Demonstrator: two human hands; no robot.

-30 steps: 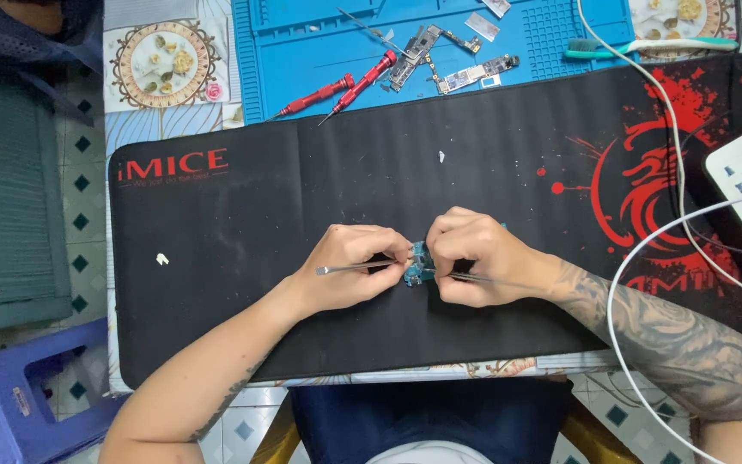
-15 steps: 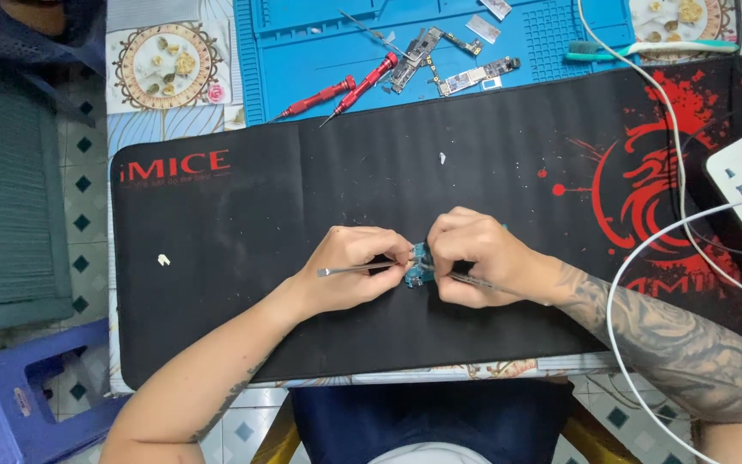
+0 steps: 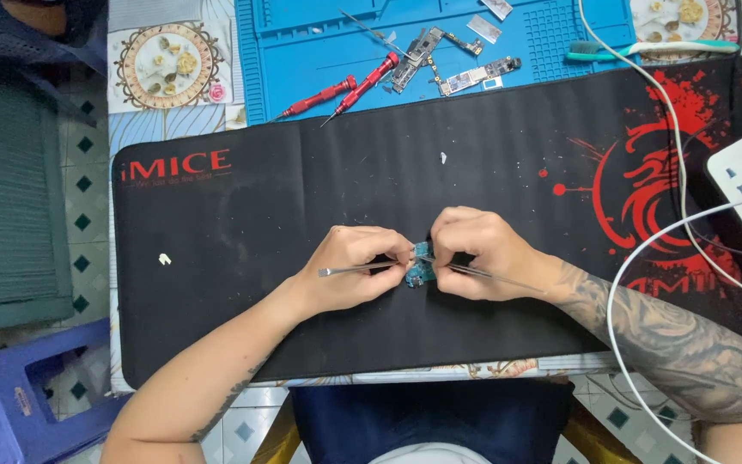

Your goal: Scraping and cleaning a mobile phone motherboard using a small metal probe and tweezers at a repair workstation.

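Hands [image 3: 422,262] on small blue-green circuit board [image 3: 422,268].

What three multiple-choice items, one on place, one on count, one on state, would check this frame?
1. Where do the red screwdrivers lie?
A. on the blue work mat
B. on the power strip
C. on the purple stool

2. How many red screwdrivers are there?
A. one
B. two
C. four

3. How is the small circuit board held?
A. lying untouched
B. between both hands on the black desk mat
C. lifted to the camera

Key: 1 A, they rest on blue; 2 B, two red handles side by side; 3 B, left hand and right hand meet on it, each with a thin metal tool.
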